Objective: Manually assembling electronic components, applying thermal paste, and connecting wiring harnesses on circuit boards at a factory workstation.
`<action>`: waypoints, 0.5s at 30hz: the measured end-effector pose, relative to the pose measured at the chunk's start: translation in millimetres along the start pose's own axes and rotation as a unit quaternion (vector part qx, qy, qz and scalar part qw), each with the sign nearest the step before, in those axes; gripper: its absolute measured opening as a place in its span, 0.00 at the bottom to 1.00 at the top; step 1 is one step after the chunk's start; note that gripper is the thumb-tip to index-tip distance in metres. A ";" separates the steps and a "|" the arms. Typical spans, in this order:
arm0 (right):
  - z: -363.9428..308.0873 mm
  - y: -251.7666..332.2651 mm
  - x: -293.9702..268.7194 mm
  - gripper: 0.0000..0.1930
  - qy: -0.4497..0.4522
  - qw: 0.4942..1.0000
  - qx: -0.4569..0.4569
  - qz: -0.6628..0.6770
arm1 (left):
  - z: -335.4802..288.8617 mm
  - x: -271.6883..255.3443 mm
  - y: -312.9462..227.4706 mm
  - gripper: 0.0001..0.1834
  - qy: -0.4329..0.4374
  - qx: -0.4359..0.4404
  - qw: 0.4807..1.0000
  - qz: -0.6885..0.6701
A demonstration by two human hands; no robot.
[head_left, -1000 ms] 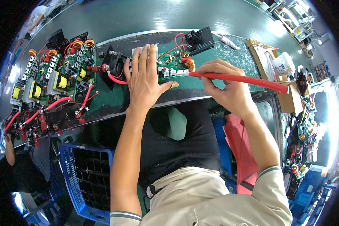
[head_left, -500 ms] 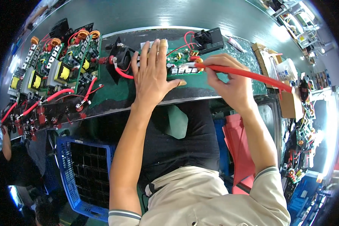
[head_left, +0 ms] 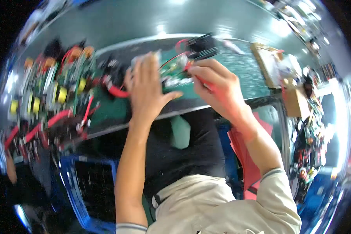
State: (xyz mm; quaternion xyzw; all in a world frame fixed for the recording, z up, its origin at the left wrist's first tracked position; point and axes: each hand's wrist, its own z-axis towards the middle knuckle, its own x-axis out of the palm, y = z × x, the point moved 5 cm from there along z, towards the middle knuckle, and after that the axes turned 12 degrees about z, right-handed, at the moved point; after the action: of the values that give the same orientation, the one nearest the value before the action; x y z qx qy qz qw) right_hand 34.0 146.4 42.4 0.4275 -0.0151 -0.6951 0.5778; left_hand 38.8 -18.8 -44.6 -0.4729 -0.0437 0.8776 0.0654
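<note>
My left hand (head_left: 146, 87) lies flat across the left part of a green circuit board (head_left: 172, 71), fingers stretched forward and thumb out to the side. My right hand (head_left: 222, 85) is closed round a red-handled brush (head_left: 210, 84) at the board's right end. The handle is smeared by motion, and the brush's tip is hidden or too blurred to make out. Thin red wires run from the board to a black finned part (head_left: 202, 46) behind it. Left of my left hand sits a black part (head_left: 112, 67) with a thick red cable (head_left: 116, 91).
Several circuit boards (head_left: 60, 84) with yellow-wrapped parts and red cables stand at the left. A cardboard box (head_left: 296, 102) and a shallow carton (head_left: 263, 70) are at the right. Below the bench are a blue crate (head_left: 72, 191) and red sheets (head_left: 245, 160). A pale green piece (head_left: 180, 132) lies on my lap.
The view has shifted and blurred. My right hand has tilted the brush, so its long handle no longer stretches out to the right. My left hand stays flat on the circuit board.
</note>
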 end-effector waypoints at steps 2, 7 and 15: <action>7.9 -18.4 -48.4 0.11 -0.104 0.993 -0.039 -0.038 | -0.2 1.7 -4.3 0.63 0.042 0.015 0.999 -0.020; -32.4 -82.6 -193.4 0.11 -0.265 0.952 0.144 -0.046 | 3.3 -73.7 44.2 0.43 -0.080 -0.048 0.995 -0.020; -129.2 -256.6 -227.5 0.22 -0.279 0.847 0.438 0.110 | 8.2 -49.2 131.3 0.52 0.162 -0.235 0.933 -0.221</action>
State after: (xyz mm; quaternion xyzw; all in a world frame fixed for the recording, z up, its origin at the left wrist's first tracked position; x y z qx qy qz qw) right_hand -97.3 478.3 -40.5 0.4201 -0.5256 -0.6382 0.3741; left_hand 49.1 -156.3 -17.7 -0.5885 -0.3407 0.7174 0.1513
